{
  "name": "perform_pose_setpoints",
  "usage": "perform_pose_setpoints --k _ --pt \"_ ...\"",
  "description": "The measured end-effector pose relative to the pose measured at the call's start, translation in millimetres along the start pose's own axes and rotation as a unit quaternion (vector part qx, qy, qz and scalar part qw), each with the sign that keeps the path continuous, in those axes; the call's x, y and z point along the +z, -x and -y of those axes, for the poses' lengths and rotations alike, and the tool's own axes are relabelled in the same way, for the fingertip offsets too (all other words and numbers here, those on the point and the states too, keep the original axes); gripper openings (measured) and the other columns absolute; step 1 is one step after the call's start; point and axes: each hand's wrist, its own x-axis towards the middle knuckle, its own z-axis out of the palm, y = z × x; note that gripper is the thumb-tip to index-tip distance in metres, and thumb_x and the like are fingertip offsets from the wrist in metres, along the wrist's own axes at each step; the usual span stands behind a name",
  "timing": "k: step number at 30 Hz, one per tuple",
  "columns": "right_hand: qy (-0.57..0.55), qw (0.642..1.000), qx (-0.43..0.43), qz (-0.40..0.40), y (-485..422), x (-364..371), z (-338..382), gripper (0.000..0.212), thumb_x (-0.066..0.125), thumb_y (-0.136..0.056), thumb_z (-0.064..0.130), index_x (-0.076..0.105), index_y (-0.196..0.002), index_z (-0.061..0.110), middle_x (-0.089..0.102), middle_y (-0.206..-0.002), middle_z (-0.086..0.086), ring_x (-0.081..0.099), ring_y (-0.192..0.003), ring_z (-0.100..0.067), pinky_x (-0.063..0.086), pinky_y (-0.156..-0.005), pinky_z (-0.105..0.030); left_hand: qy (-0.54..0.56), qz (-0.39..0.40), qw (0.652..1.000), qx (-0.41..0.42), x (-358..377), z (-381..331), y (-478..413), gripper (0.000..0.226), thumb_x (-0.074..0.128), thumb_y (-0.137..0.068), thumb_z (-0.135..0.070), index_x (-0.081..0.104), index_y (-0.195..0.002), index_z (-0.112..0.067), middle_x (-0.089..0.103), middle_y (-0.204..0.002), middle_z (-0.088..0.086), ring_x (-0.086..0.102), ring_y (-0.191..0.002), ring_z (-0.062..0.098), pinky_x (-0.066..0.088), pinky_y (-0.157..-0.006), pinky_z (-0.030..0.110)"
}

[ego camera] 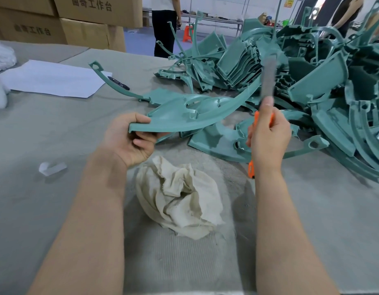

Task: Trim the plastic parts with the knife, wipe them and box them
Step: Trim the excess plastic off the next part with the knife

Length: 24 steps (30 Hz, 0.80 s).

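My left hand (129, 141) grips the near end of a long curved teal plastic part (184, 118), held above the table. My right hand (267, 137) grips an orange-handled knife (267, 81); its grey blade points up, blurred, beside the part's far arm. A crumpled off-white cloth (180, 199) lies on the table between my forearms. A big heap of teal plastic parts (312, 71) fills the right and back of the table. No box for the parts is open in view.
The table has a grey felt cover (56, 209). White paper (54, 79) with a black pen (118, 83) lies at left, near another curved teal part (111, 86). Stacked cardboard boxes (77, 22) stand behind. A small clear scrap (52, 168) lies at left. People stand beyond.
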Motion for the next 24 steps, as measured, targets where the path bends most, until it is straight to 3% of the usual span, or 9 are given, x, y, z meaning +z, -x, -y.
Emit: perform_pose_setpoints --k 5,9,11,17,20,24 --pt "0.027 0.999 -0.004 0.04 1.3 3.9 -1.0 0.056 0.04 -0.09 0.063 0.025 -0.061 0.019 0.029 -0.06 -0.01 0.035 -0.062 -0.045 0.035 -0.053 -0.052 0.021 0.004 1.0 0.004 -2.0 1.7 -1.2 0.013 0.043 -0.069 -0.012 0.047 -0.081 -0.011 0.062 -0.056 0.007 0.036 -0.026 0.001 0.024 -0.027 0.008" --pt "-0.007 0.998 0.002 0.062 2.1 3.4 -2.2 0.053 0.042 -0.098 0.053 0.029 -0.054 0.027 0.033 -0.045 0.01 0.034 -0.044 -0.019 0.031 -0.045 -0.031 0.037 0.006 0.999 0.008 -2.4 3.3 -0.3 0.016 0.05 -0.063 -0.008 0.048 -0.079 -0.009 0.061 -0.055 0.007 0.035 -0.026 0.001 0.023 -0.027 0.008" --pt "-0.014 0.997 0.003 0.075 2.2 3.4 -1.7 0.052 0.042 -0.099 0.051 0.033 -0.054 0.027 0.035 -0.043 0.011 0.035 -0.042 -0.014 0.032 -0.044 -0.027 0.048 0.007 0.999 0.008 -3.0 3.6 0.4 0.02 0.053 -0.059 -0.007 0.049 -0.078 -0.009 0.06 -0.055 0.007 0.036 -0.026 0.002 0.025 -0.026 0.009" --pt "-0.034 0.994 0.017 0.098 3.3 2.5 1.6 0.052 0.042 -0.1 0.049 0.034 -0.057 0.021 0.036 -0.047 0.008 0.035 -0.048 -0.021 0.033 -0.044 -0.028 0.07 -0.001 0.997 0.013 -3.9 3.9 1.0 0.012 0.048 -0.064 -0.007 0.049 -0.076 -0.008 0.059 -0.055 0.006 0.036 -0.026 0.002 0.024 -0.026 0.01" --pt "-0.04 0.992 0.029 0.117 2.9 0.6 0.9 0.052 0.043 -0.099 0.051 0.038 -0.057 0.021 0.037 -0.049 0.005 0.035 -0.049 -0.021 0.033 -0.043 -0.027 0.076 0.01 0.997 0.014 -3.4 3.4 1.1 0.03 0.056 -0.051 -0.004 0.049 -0.079 -0.008 0.06 -0.056 0.006 0.036 -0.026 0.001 0.024 -0.026 0.011" --pt "0.032 0.97 -0.008 0.242 9.5 7.8 -2.7 0.055 0.048 -0.095 0.055 0.047 -0.066 0.008 0.042 -0.057 -0.001 0.037 -0.052 -0.018 0.033 -0.052 -0.034 0.118 0.027 0.992 0.023 -0.2 6.6 -2.3 0.046 0.058 -0.048 -0.003 0.052 -0.093 -0.002 0.064 -0.064 0.012 0.037 -0.026 0.002 0.027 -0.026 0.012"
